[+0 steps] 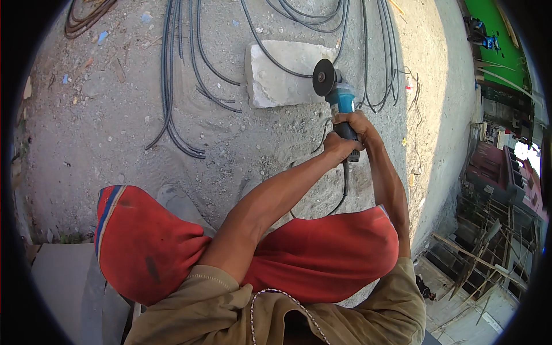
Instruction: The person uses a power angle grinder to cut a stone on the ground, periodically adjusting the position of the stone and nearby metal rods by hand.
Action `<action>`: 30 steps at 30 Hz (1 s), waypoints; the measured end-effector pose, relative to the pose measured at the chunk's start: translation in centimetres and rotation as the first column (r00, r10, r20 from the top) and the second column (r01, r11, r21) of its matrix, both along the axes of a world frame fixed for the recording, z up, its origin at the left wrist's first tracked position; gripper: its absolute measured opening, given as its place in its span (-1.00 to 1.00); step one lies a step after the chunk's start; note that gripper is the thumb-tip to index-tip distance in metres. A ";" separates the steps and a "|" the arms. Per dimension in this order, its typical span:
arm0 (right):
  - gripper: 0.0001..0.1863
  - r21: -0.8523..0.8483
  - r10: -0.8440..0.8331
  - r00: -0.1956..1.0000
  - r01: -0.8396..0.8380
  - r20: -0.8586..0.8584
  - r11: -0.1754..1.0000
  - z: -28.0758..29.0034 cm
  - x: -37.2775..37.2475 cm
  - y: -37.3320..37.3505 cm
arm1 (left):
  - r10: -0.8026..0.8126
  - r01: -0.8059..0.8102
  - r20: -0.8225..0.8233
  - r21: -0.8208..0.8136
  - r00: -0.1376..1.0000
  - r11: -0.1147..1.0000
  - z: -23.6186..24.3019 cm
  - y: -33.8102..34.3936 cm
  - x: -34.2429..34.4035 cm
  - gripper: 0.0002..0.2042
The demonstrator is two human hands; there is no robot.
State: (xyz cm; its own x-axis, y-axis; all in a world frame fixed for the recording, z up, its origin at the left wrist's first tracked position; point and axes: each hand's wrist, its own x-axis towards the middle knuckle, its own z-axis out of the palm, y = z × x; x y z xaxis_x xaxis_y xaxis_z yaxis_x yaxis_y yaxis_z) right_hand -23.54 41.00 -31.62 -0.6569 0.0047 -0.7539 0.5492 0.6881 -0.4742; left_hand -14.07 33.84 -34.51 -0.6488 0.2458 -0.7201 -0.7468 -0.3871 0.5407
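A teal and black angle grinder (343, 102) is held in both hands. My right hand (357, 123) wraps the body just behind the teal part, and my left hand (340, 146) grips the black rear handle. The dark cutting disc (324, 77) stands over the right part of a pale concrete block (282, 75). A bent steel rebar (279, 62) crosses the block and reaches the disc's left edge; whether they touch I cannot tell. From the grinder's rear, a black cord (346, 184) runs down toward my legs.
Several bent rebars (167, 75) lie left of the block, and more bars (366, 52) lie to its right. A brown coil (86, 23) rests at the far left on gravelly ground (115, 144). Wooden framing (489, 247) and buildings stand at the right.
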 end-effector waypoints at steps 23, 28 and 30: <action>-0.71 0.096 0.128 0.989 -0.135 0.069 0.986 -0.1 -2.7 -0.6 | 0.202 -0.213 0.078 0.176 0.976 0.961 -1.0 1.4 -1.7 -0.62; -0.68 0.132 0.132 0.988 -0.142 0.081 0.981 0.1 -3.2 -1.5 | 0.248 -0.261 0.086 0.223 0.965 0.939 -1.1 1.0 -2.3 -0.63; -0.69 0.124 0.117 0.987 -0.130 0.109 0.984 0.1 -3.4 -1.5 | 0.265 -0.280 0.098 0.215 0.959 0.936 -0.5 0.7 -2.4 -0.64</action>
